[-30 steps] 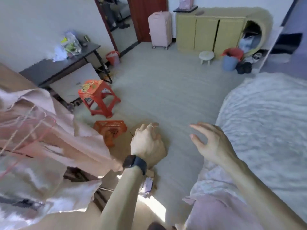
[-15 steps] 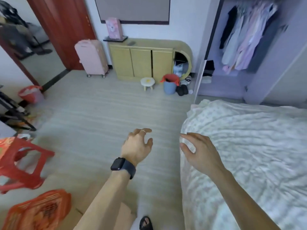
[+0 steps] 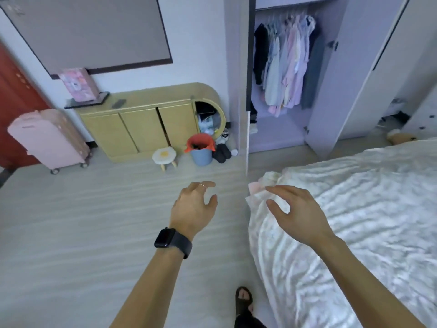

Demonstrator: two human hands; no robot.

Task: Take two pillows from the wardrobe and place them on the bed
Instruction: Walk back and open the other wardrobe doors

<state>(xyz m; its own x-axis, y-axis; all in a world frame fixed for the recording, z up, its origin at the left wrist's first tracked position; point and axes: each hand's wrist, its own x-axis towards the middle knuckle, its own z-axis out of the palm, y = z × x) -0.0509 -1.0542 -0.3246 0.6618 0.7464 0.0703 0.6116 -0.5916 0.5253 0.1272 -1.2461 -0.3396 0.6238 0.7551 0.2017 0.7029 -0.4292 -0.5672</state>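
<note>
From the head camera, both bare hands reach forward, empty, above the pale floor (image 3: pixel 82 233) at the corner of the bed (image 3: pixel 366 221). The left hand (image 3: pixel 192 208), with a dark watch (image 3: pixel 171 241) on its wrist and a thin ring on one finger, hangs over the floor with its fingers (image 3: pixel 208 185) loosely curled and spread, holding nothing. The right hand (image 3: pixel 298 214) hovers over the bed's near corner, its fingers (image 3: pixel 281 190) also apart and slightly bent, touching nothing I can make out. The bed is covered by a rumpled white spread. Beyond it stands the wardrobe (image 3: pixel 319 114), doors open, with clothes (image 3: pixel 286 62) hanging on a rail; no pillows can be made out inside it or on the bed. Left of the wardrobe sit a yellow cabinet (image 3: pixel 142 124), a pink suitcase (image 3: pixel 49 138), a small stool (image 3: pixel 164 157) and a blue bin (image 3: pixel 201 152)
</note>
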